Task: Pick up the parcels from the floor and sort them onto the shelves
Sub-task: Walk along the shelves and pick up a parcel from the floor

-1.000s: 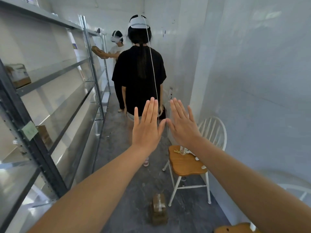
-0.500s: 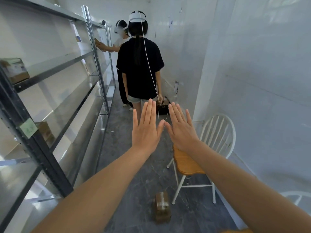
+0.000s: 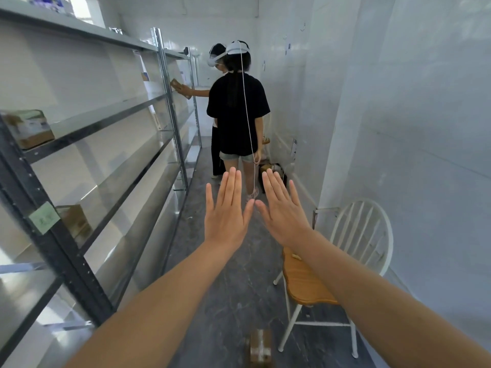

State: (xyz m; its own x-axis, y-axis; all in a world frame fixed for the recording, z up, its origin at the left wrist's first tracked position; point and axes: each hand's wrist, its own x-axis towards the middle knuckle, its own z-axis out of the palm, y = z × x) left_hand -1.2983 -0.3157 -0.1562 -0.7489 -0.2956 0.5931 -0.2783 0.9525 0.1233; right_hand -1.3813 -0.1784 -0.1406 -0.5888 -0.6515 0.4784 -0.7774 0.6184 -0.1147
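Both grips are flat open and empty: left hand (image 3: 225,216) and right hand (image 3: 283,215) held out side by side. One parcel (image 3: 259,346) lies on the floor just left of the chair (image 3: 308,282); I should crouch and clasp both its sides before turning to the shelves (image 3: 106,120).

shelves (image 3: 111,120): along left wall
boxes (image 3: 29,131): on shelves, near left end
parcel (image 3: 260,346): on floor, bottom edge, left of chair
chair (image 3: 332,266): against right wall
two people (image 3: 239,107): ahead in aisle, past chair
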